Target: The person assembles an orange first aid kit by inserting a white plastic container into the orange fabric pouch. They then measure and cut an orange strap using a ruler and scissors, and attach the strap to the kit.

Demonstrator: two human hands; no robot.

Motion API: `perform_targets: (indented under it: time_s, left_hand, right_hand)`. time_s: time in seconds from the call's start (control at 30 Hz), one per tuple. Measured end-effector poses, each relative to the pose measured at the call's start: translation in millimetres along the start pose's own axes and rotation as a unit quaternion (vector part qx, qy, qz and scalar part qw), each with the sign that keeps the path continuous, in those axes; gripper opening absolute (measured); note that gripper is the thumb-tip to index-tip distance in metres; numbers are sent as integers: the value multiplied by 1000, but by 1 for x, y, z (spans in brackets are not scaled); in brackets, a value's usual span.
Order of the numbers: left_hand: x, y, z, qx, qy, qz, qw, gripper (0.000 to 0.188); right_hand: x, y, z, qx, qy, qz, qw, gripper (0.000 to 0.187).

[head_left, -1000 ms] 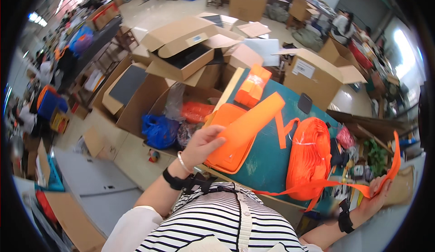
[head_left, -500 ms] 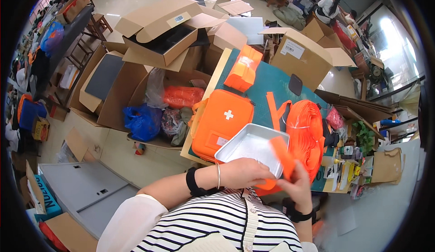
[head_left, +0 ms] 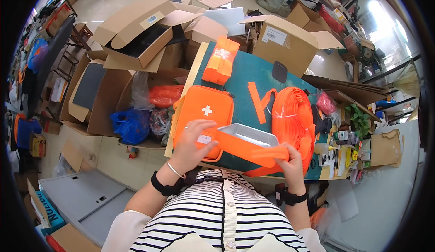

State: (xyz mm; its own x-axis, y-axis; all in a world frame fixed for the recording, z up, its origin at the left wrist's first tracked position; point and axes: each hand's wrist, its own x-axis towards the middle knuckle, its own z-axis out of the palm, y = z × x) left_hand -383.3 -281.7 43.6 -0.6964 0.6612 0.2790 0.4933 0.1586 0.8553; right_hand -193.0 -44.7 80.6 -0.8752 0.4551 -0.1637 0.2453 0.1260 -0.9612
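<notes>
Left of our right hand [head_left: 292, 165], which pinches it, the orange webbing strap [head_left: 242, 147] now fronts the metal tin [head_left: 253, 135]; our left hand [head_left: 189, 146], spread over the first-aid case [head_left: 209, 99], has apparently let go.

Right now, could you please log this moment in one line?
left hand: open, over orange case | right hand: holding orange strip | metal tray: partly hidden behind strip

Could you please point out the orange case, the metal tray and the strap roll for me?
Orange case [head_left: 218, 114], head view: on its front face.
Metal tray [head_left: 252, 135], head view: on its bare inside.
Strap roll [head_left: 292, 127], head view: near its middle.
</notes>
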Motion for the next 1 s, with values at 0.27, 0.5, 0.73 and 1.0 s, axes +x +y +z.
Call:
perform_targets:
  time_s: [0.27, 0.5, 0.73, 1.0]
  left_hand:
    - [-6, -8, -3, -98, -54, -95, 989, 41]
    - [-55, -110, 6, 47, 61, -231, 970, 48]
    - [-101, -210, 30, -91, 17, -374, 923, 51]
    - [-74, -158, 56, -186, 132, -234, 945, 57]
  right_hand:
    - [-3, 9, -35, 206, 106, 21, 973, 29]
    - [-11, 31, -65, 252, 214, 37, 943, 20]
    - [-6, 39, -53, 268, 216, 17, 939, 11]
    - [5, 58, -55, 415, 196, 54, 887, 20]
